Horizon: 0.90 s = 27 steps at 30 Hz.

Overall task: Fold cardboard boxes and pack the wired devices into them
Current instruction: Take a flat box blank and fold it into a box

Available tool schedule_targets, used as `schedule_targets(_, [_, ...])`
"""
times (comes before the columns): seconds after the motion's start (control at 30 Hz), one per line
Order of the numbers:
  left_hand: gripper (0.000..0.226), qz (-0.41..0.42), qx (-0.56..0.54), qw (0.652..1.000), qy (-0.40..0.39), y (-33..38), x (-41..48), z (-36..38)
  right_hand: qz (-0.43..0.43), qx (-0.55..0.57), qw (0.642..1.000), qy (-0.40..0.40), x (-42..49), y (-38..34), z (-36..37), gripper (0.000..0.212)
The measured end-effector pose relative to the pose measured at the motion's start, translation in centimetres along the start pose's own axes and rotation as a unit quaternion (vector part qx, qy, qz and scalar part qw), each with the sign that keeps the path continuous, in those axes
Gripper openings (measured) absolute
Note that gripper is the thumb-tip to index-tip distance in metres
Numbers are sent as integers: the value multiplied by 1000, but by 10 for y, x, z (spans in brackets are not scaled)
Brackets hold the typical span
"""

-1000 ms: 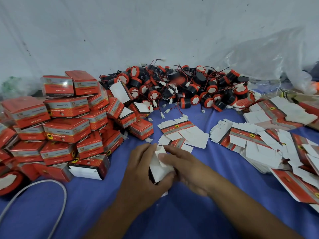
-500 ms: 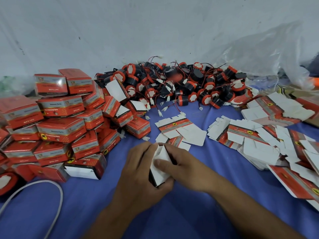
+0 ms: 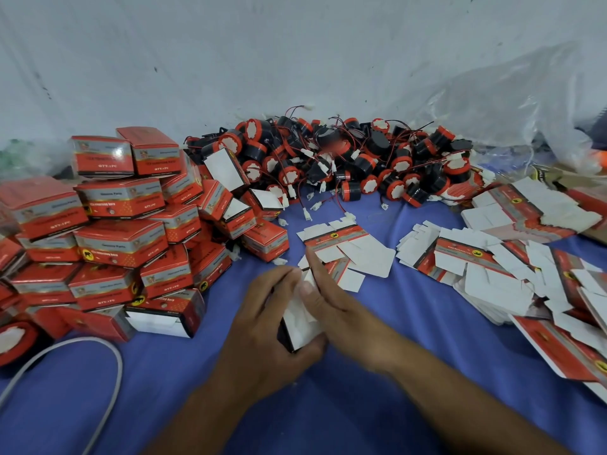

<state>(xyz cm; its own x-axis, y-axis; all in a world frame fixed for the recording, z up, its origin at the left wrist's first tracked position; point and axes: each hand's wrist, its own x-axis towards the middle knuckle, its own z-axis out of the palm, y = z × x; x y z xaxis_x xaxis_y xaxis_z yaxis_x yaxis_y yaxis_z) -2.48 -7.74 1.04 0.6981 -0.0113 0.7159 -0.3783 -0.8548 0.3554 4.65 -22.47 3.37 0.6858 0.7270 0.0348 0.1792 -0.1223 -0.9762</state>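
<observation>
Left hand (image 3: 262, 320): curled round a half-folded cardboard box (image 3: 300, 326), at 6 o'clock.
Right hand (image 3: 341, 310): straight fingers press its white flap (image 3: 309, 278).
Wired devices (image 3: 345, 162): heaped at 12 o'clock.
Finished boxes (image 3: 121, 234): stacked at 9 o'clock.

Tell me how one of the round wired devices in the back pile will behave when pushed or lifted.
Likely to roll: the wired devices are short round drums, many lying on their sides. Probably rigid, judging by the hard-looking black-and-red shells. Their thin leads with white plugs would probably trail and snag in the tangled pile.
</observation>
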Motion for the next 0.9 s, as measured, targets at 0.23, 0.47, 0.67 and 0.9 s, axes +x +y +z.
schedule_targets(0.23, [74, 36, -17, 999, 1, -2, 4, -2, -87, -19, 995, 40, 1, 1, -7, 83])
schedule_targets(0.47, [82, 101, 139, 981, -90, -30, 8, -14, -406, -503, 760, 59, 11, 12, -21, 79])
schedule_targets(0.67, [51, 67, 250, 966, 16, -35, 13, -14, -281, -565, 755, 181, 17, 9, -19, 31])
schedule_targets(0.9, [34, -41, 48, 994, 86, -12, 9, 5, -253, -491, 795, 251, 19, 8, -10, 39])
